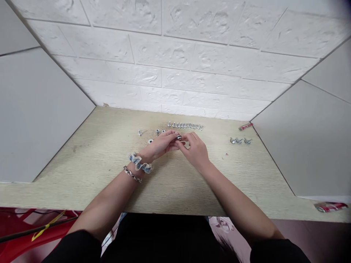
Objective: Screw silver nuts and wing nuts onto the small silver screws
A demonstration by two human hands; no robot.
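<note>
Above the middle of the table, my left hand (163, 143) pinches a small, round, dark-and-shiny metal fastener (179, 137) between thumb and fingers. From the right, my right hand (196, 149) has its thumb and fingertips closed at the same piece. The fingers partly cover it, so its exact kind cannot be told. Just past my left hand stand two small metal nuts (157, 132), and a flat washer (150, 141) lies by its wrist side. A single bolt (139, 133) is farther left. Behind my hands runs a row of several silver bolts (185, 125).
Several bolts with washers (240, 141) lie to the right. One red battery-like cylinder (245, 126) rests by the right panel (309, 146); another (331, 207) is at the front right corner. A white brick-pattern wall (175, 80) and a left panel (41, 117) enclose the wooden table (175, 190).
</note>
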